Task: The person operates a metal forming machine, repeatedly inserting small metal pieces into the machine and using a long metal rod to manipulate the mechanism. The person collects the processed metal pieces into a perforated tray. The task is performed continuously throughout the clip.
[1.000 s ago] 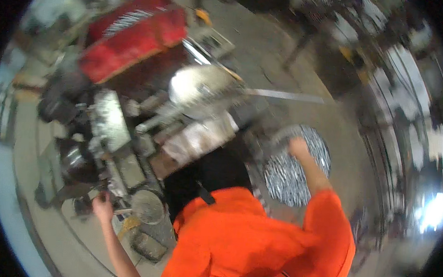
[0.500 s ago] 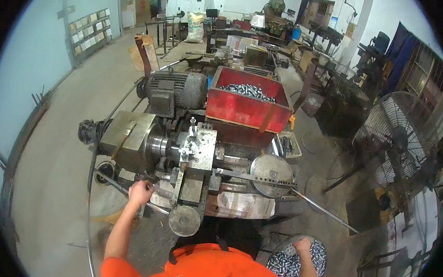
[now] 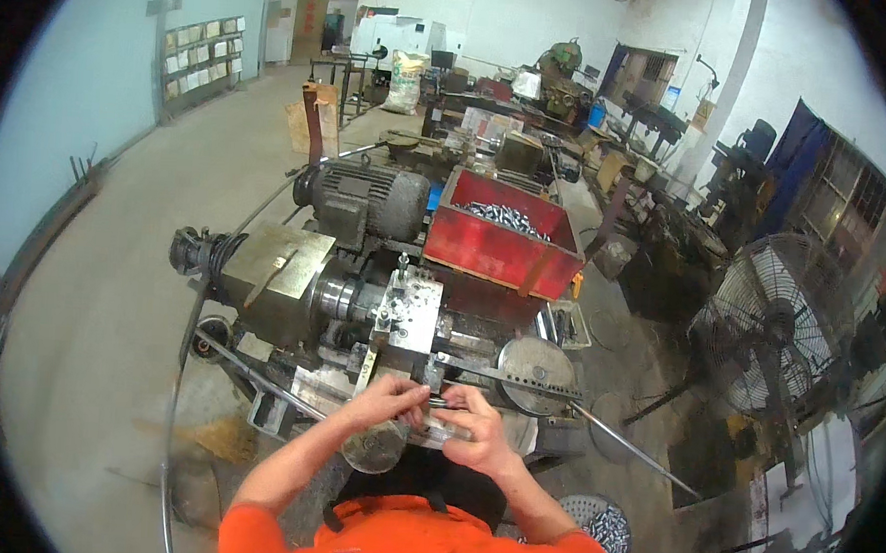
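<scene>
My left hand (image 3: 394, 402) and my right hand (image 3: 477, 431) are close together in front of the lathe's metal tool block (image 3: 416, 310). The left hand's fingers are curled inward. My right hand faces it with thumb and fingers bent as in a pinch. Something small and shiny seems to lie between the fingertips, too small to name. Just below my left hand is a round metal weight or knob (image 3: 374, 448). A flat bar with a row of holes (image 3: 518, 379) runs to the right past a round metal disc (image 3: 538, 367).
Behind the lathe stands a red box (image 3: 499, 259) of small metal parts, beside an electric motor (image 3: 367, 200). Low at my right is a perforated basket (image 3: 576, 506) with more parts. A long metal rod (image 3: 639, 449) juts out right. A large fan (image 3: 776, 319) stands farther right.
My right hand has come up from the basket of metal parts to the front of the lathe. My left hand has moved right from the long bar to meet it. The view has shifted slightly.
</scene>
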Available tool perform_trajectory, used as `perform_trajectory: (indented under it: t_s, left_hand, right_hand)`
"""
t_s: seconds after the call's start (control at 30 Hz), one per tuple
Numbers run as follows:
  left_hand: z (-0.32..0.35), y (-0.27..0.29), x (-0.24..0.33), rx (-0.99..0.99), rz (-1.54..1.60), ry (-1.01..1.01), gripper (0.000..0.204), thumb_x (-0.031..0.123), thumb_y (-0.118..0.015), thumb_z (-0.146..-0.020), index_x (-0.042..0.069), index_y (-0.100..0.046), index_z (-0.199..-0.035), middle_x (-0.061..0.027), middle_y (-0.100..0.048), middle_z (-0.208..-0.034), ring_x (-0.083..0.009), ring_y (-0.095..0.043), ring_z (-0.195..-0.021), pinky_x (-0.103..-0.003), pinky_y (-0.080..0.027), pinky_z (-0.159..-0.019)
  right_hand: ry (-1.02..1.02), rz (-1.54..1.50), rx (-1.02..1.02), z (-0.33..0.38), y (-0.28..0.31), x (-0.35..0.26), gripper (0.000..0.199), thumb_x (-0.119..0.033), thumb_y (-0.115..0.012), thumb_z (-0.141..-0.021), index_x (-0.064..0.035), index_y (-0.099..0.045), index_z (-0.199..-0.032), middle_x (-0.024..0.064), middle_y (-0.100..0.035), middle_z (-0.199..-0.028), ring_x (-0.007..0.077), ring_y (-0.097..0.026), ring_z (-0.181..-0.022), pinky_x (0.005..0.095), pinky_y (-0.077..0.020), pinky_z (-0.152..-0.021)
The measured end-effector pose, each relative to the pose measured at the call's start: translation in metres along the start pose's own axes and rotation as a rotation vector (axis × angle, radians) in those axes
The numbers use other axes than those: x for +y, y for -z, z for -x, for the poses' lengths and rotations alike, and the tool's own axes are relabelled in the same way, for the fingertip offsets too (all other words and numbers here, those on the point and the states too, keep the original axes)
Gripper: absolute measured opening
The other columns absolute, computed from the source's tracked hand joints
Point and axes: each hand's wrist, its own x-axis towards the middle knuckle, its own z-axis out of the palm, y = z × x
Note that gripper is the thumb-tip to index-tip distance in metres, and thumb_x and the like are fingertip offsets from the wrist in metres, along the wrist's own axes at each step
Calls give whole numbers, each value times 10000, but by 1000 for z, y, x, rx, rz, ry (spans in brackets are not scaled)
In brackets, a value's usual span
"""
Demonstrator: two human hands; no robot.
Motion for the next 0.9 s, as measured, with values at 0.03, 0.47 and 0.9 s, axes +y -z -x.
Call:
perform_trajectory:
  t_s: [0.03, 0.47, 0.9]
  left_hand:
    - [6, -4, 4, 0, 142, 50, 415, 366, -488, -936, -11, -624, -832, -62, -631, -684, -135, -608, -627, -253, -478, -599]
    - [12, -4, 11, 280, -58, -119, 248, 217, -673, -821, -6, -605, -736, -28, -586, -603, -71, -539, -572, -238, -430, -511]
    - [93, 93, 66, 471, -759, -48, 328, 217, -633, -803, 46, -586, -1079, -128, -639, -718, -227, -618, -649, -356, -483, -615]
  right_hand:
    - [-8, -6, -12, -8, -2, -7, 374, -63, -623, -595, 9, -636, -962, 167, -505, -1049, 289, -565, -914, 344, -475, -804]
    - [1, 5, -39, -20, -22, 11, 347, -81, -616, -578, 12, -628, -912, 166, -520, -1031, 297, -580, -894, 351, -491, -777]
    - [148, 355, -283, -112, -37, 43, 307, -163, -646, -542, -52, -672, -827, 135, -594, -1037, 306, -564, -897, 404, -490, -733]
